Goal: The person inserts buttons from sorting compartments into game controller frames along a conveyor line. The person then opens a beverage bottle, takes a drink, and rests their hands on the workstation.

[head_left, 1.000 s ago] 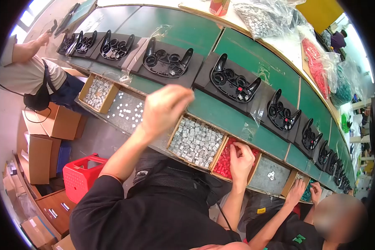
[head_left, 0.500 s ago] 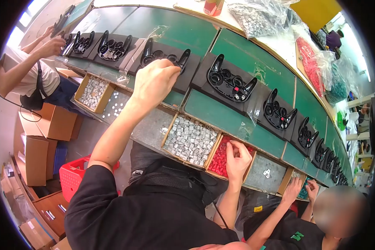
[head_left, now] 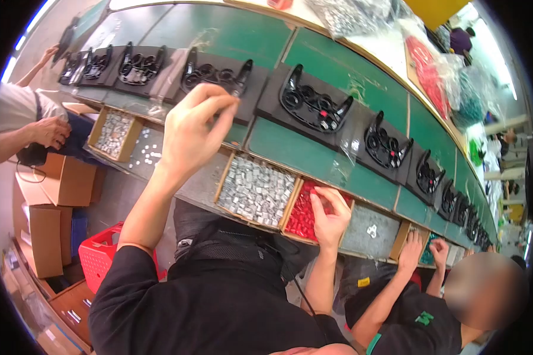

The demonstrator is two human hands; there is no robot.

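Observation:
My left hand (head_left: 198, 127) is raised in front of a black game controller shell (head_left: 243, 77), its thumb and fingers curled together in a pinch. Whatever may be between those fingertips is too small to make out. Over a box of small red buttons (head_left: 300, 219), my right hand (head_left: 331, 218) pinches what looks like a red button (head_left: 313, 192) between thumb and forefinger. Left of that box is a wooden box of small grey-white buttons (head_left: 257, 190). Another controller shell (head_left: 317, 103), with red and pale buttons in it, lies on a dark foam pad.
More controller shells (head_left: 388, 142) line the green bench (head_left: 290, 154). A co-worker's hands (head_left: 411, 251) are at the boxes on the right. Another person's hand (head_left: 54, 131) is at the left. A red stool (head_left: 100, 260) and cardboard boxes (head_left: 47, 236) stand on the floor.
My left hand has drawn back from the controller shell, slightly left and down. My right hand stays at the red buttons. The left co-worker's hand has lowered, and the whole view has shifted a little.

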